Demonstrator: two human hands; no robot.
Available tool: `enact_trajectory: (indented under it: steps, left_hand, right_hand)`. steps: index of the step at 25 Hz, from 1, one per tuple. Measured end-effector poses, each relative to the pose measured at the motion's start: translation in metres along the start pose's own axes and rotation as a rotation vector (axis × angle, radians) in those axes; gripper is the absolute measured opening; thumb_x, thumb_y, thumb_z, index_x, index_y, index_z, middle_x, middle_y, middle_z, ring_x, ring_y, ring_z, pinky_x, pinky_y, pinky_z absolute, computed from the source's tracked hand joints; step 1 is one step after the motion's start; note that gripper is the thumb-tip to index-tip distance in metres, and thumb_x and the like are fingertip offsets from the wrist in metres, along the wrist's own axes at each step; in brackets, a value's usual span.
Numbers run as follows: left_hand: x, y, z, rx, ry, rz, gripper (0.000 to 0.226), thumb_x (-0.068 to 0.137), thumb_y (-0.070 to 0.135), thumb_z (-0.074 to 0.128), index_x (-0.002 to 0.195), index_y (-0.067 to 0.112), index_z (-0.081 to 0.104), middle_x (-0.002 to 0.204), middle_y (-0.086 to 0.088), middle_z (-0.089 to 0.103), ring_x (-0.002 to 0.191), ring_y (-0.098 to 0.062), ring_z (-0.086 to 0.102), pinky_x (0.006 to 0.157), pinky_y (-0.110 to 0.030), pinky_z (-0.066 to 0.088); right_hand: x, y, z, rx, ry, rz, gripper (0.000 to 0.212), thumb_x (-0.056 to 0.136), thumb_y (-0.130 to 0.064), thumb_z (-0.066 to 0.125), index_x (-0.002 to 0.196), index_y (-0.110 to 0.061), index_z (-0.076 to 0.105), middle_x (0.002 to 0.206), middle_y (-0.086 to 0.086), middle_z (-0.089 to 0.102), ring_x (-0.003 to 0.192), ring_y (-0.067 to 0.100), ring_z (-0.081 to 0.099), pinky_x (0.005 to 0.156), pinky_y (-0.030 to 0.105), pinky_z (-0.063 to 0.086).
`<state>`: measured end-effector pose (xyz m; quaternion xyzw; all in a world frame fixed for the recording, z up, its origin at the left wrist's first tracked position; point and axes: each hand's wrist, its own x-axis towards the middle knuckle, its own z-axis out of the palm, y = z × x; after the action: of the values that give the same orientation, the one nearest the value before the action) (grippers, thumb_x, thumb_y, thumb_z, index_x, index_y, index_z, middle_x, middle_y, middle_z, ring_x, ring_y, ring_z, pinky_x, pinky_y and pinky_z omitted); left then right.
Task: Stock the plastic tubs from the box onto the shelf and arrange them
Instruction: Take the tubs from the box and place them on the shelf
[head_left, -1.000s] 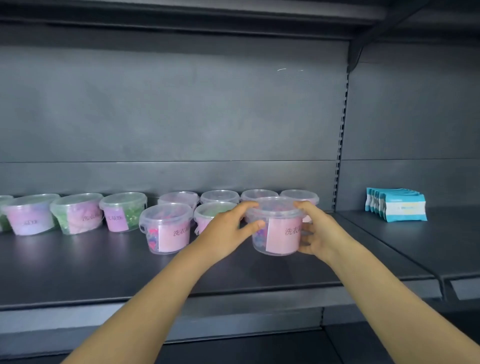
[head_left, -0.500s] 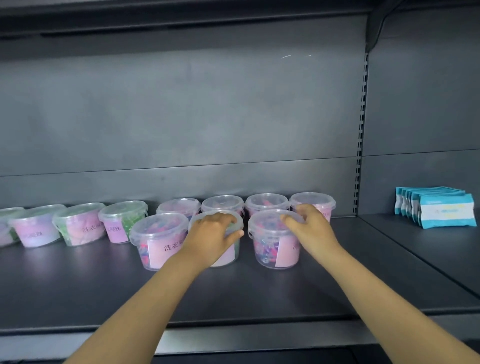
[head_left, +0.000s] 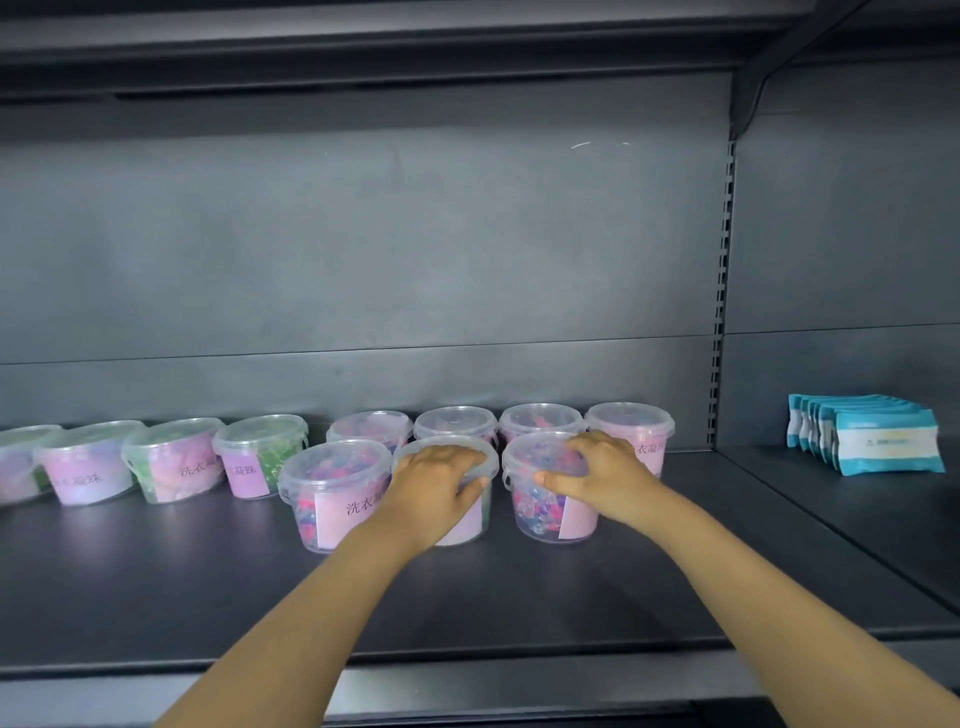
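Setting down finished: tub (head_left: 540, 504), in air second ago, now stands on shelf (head_left: 467, 597), just before back row (head_left: 457, 423). Right hand (head_left: 597, 475) curled over its lid (head_left: 522, 457). Left hand (head_left: 436, 488) has moved, grips neighbour tub (head_left: 465, 527), also before back row. Judged: one more stocked, aligning follows.

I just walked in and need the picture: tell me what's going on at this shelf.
A person is arranging lidded plastic tubs on a dark shelf. The left hand grips the middle front tub from above; the right hand grips the right front tub likewise. Both tubs stand on the shelf, with four tubs behind and a row of tubs off to the left. Blue-and-white packets sit in the next bay.
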<state>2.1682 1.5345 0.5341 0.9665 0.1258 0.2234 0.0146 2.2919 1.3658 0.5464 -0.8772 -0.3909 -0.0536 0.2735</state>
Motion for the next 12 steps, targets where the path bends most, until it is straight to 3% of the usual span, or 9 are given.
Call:
enact_trajectory:
  steps: [3,8,12]
  left_hand:
    - [-0.005,-0.006,-0.019,0.003,-0.064,0.025,0.039,0.096,0.029,0.046,0.134,0.018,0.049,0.138,-0.002,0.051,0.130,-0.020,0.042,0.108,-0.028,0.030]
    - [-0.042,-0.022,-0.061,0.156,-0.093,0.024,0.038,0.096,0.028,0.041,0.132,0.018,0.050,0.134,-0.006,0.051,0.126,-0.024,0.043,0.104,-0.032,0.034]
    - [-0.086,-0.055,-0.106,0.291,-0.093,0.013,0.038,0.097,0.027,0.038,0.132,0.018,0.048,0.133,-0.007,0.051,0.123,-0.026,0.045,0.101,-0.033,0.037]
  right_hand:
    - [-0.002,-0.015,-0.016,-0.293,-0.089,0.015,0.039,0.082,-0.053,0.056,0.086,-0.014,0.055,0.096,0.004,0.051,0.100,0.025,0.048,0.083,0.036,0.046]
    - [-0.030,-0.049,-0.031,-0.524,-0.177,-0.060,0.030,0.082,-0.040,0.057,0.094,-0.012,0.055,0.092,0.005,0.050,0.095,0.025,0.049,0.071,0.030,0.040]
    - [-0.063,-0.085,-0.035,-0.740,-0.142,-0.082,0.042,0.084,-0.039,0.055,0.117,-0.013,0.056,0.117,0.008,0.056,0.109,0.025,0.053,0.073,0.029,0.038]
